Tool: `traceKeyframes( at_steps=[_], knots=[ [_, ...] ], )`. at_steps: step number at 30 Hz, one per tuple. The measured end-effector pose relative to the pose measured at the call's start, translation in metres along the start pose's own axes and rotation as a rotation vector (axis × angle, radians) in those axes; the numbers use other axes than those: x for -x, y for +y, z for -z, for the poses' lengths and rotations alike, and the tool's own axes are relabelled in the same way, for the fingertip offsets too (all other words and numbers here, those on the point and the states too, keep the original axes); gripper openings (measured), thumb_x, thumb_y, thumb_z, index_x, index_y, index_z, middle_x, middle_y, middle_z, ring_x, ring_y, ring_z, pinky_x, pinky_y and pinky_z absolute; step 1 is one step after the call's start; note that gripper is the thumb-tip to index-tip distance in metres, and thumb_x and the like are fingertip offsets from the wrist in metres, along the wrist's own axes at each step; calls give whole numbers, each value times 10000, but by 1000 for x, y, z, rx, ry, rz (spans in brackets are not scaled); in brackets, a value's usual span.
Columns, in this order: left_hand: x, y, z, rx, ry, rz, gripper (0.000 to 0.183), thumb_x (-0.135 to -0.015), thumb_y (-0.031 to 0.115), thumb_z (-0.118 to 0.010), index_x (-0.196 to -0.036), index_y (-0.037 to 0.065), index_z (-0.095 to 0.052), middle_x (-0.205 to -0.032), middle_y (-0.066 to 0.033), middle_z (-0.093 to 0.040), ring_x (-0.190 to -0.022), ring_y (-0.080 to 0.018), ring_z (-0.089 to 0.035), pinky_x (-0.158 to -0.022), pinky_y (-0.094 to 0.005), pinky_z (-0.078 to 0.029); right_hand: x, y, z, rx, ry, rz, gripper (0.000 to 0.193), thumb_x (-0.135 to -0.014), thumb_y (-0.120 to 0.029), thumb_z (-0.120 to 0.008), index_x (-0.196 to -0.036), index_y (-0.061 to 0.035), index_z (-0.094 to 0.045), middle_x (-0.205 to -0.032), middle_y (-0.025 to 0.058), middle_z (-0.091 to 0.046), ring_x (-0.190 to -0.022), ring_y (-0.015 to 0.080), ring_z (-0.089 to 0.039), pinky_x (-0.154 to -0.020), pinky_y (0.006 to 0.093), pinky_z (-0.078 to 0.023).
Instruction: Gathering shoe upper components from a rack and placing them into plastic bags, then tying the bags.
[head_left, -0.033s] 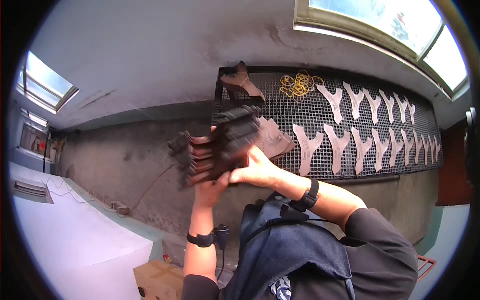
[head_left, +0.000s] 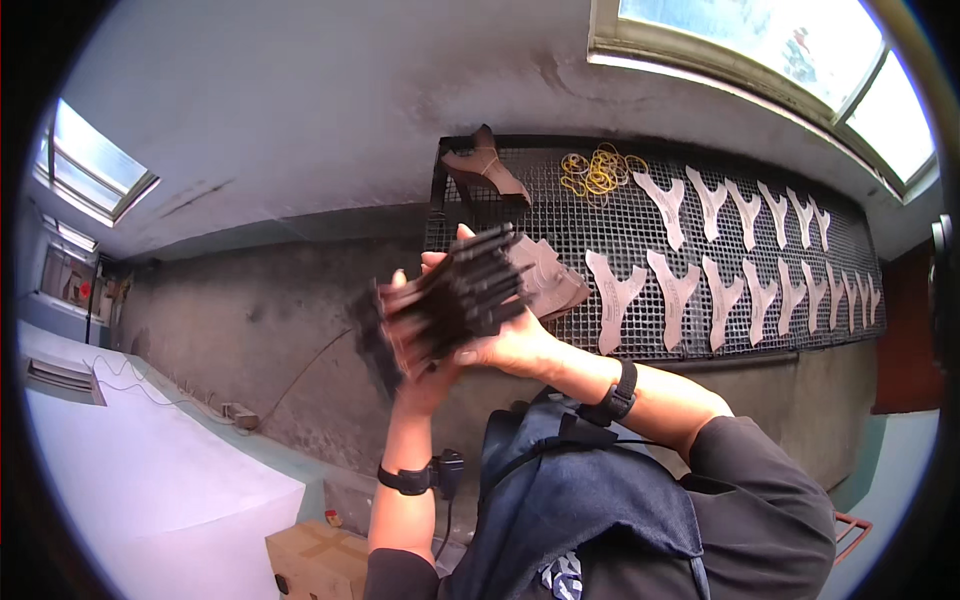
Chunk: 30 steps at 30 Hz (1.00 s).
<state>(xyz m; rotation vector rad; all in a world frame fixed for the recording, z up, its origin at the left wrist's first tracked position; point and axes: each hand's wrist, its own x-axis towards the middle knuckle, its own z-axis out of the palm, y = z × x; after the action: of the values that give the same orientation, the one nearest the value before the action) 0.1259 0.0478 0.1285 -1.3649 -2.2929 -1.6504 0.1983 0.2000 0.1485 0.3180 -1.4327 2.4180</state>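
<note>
A thick stack of dark brown Y-shaped pieces [head_left: 450, 305] is held between my two hands above the near left end of a mesh rack. Motion smears its edges. My left hand [head_left: 428, 385] is wrapped round the stack from below, with fingertips showing past its far side. My right hand [head_left: 512, 345] grips the near right side, thumb lying along it. Just beyond the stack, a loose pile of flat brown pieces [head_left: 552, 280] lies on the rack. A banded brown bundle [head_left: 487, 170] rests at the rack's far left corner.
The black mesh rack [head_left: 560, 225] carries two rows of flat Y-shaped pieces [head_left: 672, 295] stretching right. Yellow rubber bands [head_left: 602, 172] lie in a tangle near its far edge. A cardboard box [head_left: 315, 560] stands at lower left. Windows [head_left: 750, 45] line the wall behind.
The stack has turned and shifted slightly in my hands. More of my left fingertips show past its far side. The rack's pieces stay where they were.
</note>
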Motion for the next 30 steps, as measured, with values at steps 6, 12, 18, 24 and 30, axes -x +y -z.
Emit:
traceKeyframes(
  at_steps=[6,12,18,24,30],
  knots=[
    [-24,70,-8,196,355,18,1426,-660,784,-712,-1570,34,90,-1617,-226,-193,-1506,-381,-167,-1223,-514,-163,-1,-37,-24,-10,-72,108,1478,-569,-565,-927,-1595,-148,52,-1574,176,-271,-1464,303,-288,-1218,491,-225],
    [-51,84,-30,-296,350,-273,969,-918,732,-443,-1513,-17,-288,-1499,-186,-452,-1431,-337,-376,-1219,-511,-192,-8,-51,0,-150,-40,179,1504,-533,-558,-943,-1594,-132,34,-1621,147,-226,-1499,297,-225,-1228,486,-191],
    [-58,76,-91,385,348,203,1112,-735,520,-843,-1500,17,-212,-1456,-166,-438,-1322,-274,-464,-1146,-423,-338,-2,-60,53,-210,18,57,1343,-653,-403,-934,-1592,-92,-26,-1590,118,-306,-1444,241,-321,-1185,404,-294],
    [-52,58,-139,527,473,348,860,-808,479,-801,-1402,-20,-428,-1363,-103,-517,-1224,-255,-531,-1065,-420,-439,0,-89,162,427,-172,-19,1029,-784,-421,-810,-1563,-78,-231,-1461,173,-462,-1376,277,-422,-1144,425,-349],
    [-12,60,-129,743,609,569,959,-835,606,-705,-1494,16,-335,-1492,-117,-424,-1343,-266,-442,-1181,-454,-309,13,-55,357,1036,375,-449,396,-860,-291,-670,-1187,-68,-674,-1016,132,-695,-963,246,-675,-853,362,-539]
  ],
)
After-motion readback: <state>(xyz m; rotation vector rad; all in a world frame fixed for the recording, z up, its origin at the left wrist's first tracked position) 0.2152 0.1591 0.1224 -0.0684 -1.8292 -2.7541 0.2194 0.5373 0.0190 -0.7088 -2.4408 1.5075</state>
